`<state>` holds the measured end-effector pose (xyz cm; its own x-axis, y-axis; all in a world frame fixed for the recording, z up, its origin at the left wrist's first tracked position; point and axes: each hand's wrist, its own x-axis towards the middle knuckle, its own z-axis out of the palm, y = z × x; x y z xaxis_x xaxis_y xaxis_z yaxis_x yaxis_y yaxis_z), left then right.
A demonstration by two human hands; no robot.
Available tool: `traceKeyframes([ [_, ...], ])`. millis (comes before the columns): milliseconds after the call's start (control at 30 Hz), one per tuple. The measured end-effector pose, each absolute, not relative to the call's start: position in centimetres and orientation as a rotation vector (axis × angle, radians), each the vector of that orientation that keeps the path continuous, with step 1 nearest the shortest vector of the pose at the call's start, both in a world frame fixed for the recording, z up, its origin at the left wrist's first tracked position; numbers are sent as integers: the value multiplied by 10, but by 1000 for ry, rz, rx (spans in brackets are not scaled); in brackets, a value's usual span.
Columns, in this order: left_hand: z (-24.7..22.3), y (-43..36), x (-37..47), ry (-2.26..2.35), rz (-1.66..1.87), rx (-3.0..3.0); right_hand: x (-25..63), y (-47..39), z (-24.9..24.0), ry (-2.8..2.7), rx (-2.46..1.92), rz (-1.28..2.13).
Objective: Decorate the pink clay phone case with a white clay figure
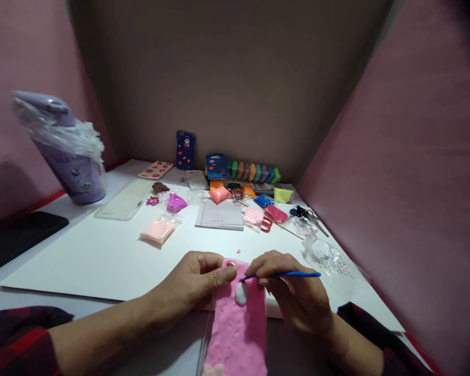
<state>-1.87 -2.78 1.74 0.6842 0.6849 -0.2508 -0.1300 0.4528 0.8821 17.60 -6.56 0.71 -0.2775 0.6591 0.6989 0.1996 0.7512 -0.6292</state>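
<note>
A phone case covered in pink clay (238,329) stands out toward me at the bottom middle, past the near edge of the white board (102,261). My left hand (198,277) grips its upper left edge, thumb on the face beside the camera hole. My right hand (293,292) is closed round a slim blue tool (293,273), whose tip touches the clay just above a white oval piece (241,293). A paler patch (213,369) shows at the case's lower left corner.
Behind lie clay packets (160,230), a lined notepad (219,215), red-handled scissors (266,224), keys (321,227) and a bag of small gems (332,261). A purple tumbler (76,167) and a black phone (23,235) are at left; decorated cases (185,150) stand at the back.
</note>
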Motion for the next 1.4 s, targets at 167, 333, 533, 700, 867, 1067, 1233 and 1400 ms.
traceKeyframes([
  [167, 15, -27, -19, 631, 538, 985, 176, -65, 6, -1813, -671, 444],
  [333, 12, -26, -18, 622, 529, 991, 176, -66, 9, -1835, -689, 479],
  [533, 12, -26, -18, 606, 538, 969, 176, -65, 8, -1801, -699, 449],
  [700, 13, -28, -19, 613, 530, 960, 177, -65, 6, -1831, -680, 481],
  [867, 11, -27, -19, 603, 527, 963, 178, -66, 11, -1836, -706, 433],
  [1067, 12, -27, -19, 579, 525, 967, 180, -67, 14, -1850, -715, 415],
  [1233, 11, -27, -17, 618, 547, 998, 177, -71, 16, -1853, -726, 513],
  [1400, 9, -28, -16, 619, 555, 988, 177, -73, 18, -1911, -726, 545],
])
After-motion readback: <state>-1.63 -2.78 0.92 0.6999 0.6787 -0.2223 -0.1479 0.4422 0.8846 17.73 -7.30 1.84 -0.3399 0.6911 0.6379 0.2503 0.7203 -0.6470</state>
